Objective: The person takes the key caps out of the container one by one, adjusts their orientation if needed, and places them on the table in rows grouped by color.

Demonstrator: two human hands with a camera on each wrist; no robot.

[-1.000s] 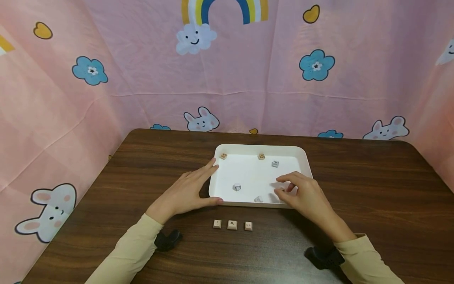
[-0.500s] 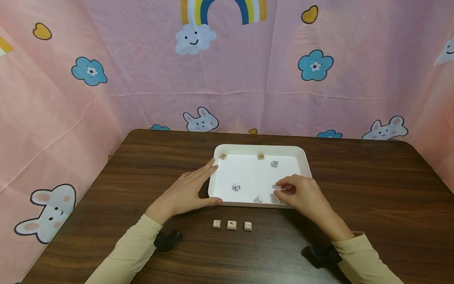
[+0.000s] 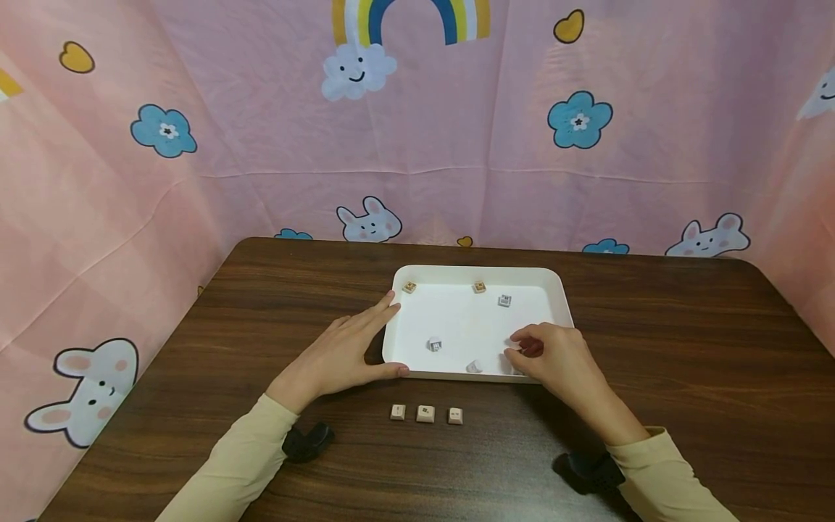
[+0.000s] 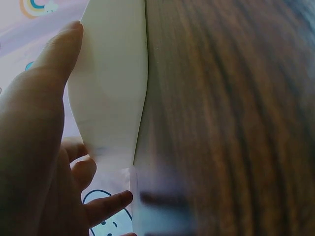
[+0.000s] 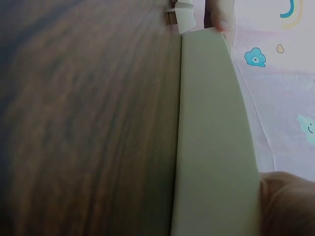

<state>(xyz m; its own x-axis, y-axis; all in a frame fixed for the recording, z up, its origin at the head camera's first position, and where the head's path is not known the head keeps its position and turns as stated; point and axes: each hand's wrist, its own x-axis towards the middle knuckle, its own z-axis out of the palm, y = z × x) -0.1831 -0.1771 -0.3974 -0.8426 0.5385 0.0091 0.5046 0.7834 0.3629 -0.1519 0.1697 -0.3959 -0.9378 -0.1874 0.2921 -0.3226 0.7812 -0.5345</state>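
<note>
My left hand [image 3: 342, 355] lies along the left end of a shallow white tray [image 3: 561, 297], fingers straight at its left rim and thumb at its front left corner. The left wrist view shows the fingers against the tray's outer wall [image 4: 108, 73]. Over the tray's front right part my right hand [image 3: 561, 359] bends thumb and index finger towards each other; whatever is between them is hidden. Left of it lies a whitish keycap [image 3: 474, 367], and further left a white-and-grey keycap [image 3: 434, 344]. Behind are a grey keycap [image 3: 505, 301] and two tan keycaps, one mid-back [image 3: 479, 287], one back left [image 3: 409, 287].
Three beige keycaps stand in a row before the tray on the dark wooden table [image 3: 685, 348]: a left one [image 3: 398, 412], a wider middle one [image 3: 425, 414] and a right one [image 3: 455, 416]. A pink patterned cloth [image 3: 443, 138] hangs behind the table.
The right thumb and index finger have drawn closer together, and the hand has dropped slightly in the tray. My left hand and the visible keycaps keep their places.
</note>
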